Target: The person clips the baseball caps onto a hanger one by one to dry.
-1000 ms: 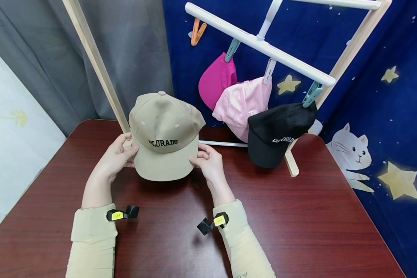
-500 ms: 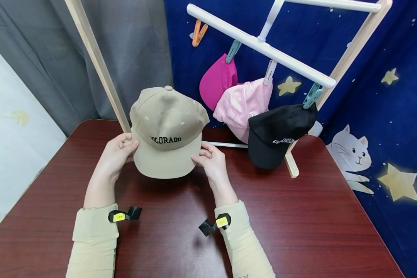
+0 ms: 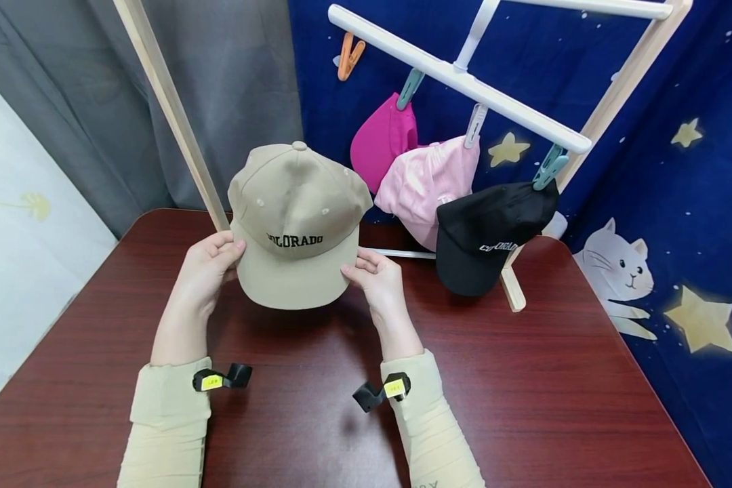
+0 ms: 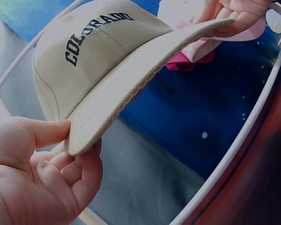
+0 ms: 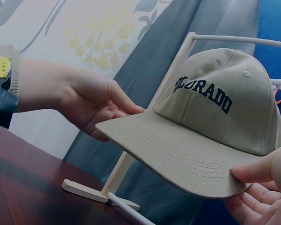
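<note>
A beige baseball cap (image 3: 299, 203) with dark COLORADO lettering is held up above the table, brim toward me. My left hand (image 3: 204, 271) pinches the left edge of its brim, thumb on top and fingers beneath, as the left wrist view shows on the cap (image 4: 103, 61). On the opposite edge my right hand (image 3: 381, 288) pinches the brim the same way; in the right wrist view its thumb lies on the brim (image 5: 178, 154). To the right, a magenta cap (image 3: 384, 142), a pink cap (image 3: 430, 183) and a black cap (image 3: 494, 230) hang from clips.
A white bar (image 3: 463, 81) of a wooden rack (image 3: 622, 88) carries the clips. An orange clip (image 3: 349, 57) hangs at its left end with nothing in it. The rack's left post (image 3: 171, 108) rises behind the beige cap. The dark red table (image 3: 293, 420) lies below.
Both hands have moved the beige cap slightly up and to the right, the grip on its brim unchanged. The hanging caps look the same.
</note>
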Motion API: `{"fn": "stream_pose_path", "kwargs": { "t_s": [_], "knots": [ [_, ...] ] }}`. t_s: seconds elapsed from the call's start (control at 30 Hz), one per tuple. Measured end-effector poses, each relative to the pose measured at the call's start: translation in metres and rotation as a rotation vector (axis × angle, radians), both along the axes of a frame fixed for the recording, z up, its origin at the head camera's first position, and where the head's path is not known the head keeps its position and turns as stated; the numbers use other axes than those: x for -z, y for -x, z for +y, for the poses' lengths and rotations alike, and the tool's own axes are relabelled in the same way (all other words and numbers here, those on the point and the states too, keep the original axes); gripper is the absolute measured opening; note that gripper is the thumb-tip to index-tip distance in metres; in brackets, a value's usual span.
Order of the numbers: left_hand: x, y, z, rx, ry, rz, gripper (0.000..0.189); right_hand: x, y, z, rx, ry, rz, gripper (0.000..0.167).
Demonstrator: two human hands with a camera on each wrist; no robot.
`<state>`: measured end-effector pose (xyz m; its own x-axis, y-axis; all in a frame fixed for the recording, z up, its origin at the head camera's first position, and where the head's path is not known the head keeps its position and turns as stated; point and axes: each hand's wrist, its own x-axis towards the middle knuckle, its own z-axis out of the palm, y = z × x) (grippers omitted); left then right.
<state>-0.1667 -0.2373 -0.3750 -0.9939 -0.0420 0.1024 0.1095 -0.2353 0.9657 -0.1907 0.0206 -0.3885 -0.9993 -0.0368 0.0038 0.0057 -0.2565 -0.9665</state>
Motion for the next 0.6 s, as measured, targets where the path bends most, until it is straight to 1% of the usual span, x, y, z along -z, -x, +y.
{"fn": "stream_pose_path", "kwargs": {
  "t_s": [0.2, 0.37, 0.6],
  "knots": [
    [0.0019, 0.0014, 0.0053, -0.010, -0.062, -0.013, 0.012, -0.0022, 0.0032, 0.0033, 0.002, 0.005, 0.007, 0.038],
    [0.0022, 0.0010, 0.0076, -0.024, -0.088, -0.006, 0.016, -0.0006, 0.0050, 0.0046, -0.011, 0.014, -0.007, 0.038],
    [0.0016, 0.0018, 0.0098, -0.038, -0.102, 0.001, 0.019, 0.0024, 0.0084, 0.0057, -0.028, 0.006, -0.022, 0.036]
  ]
}}
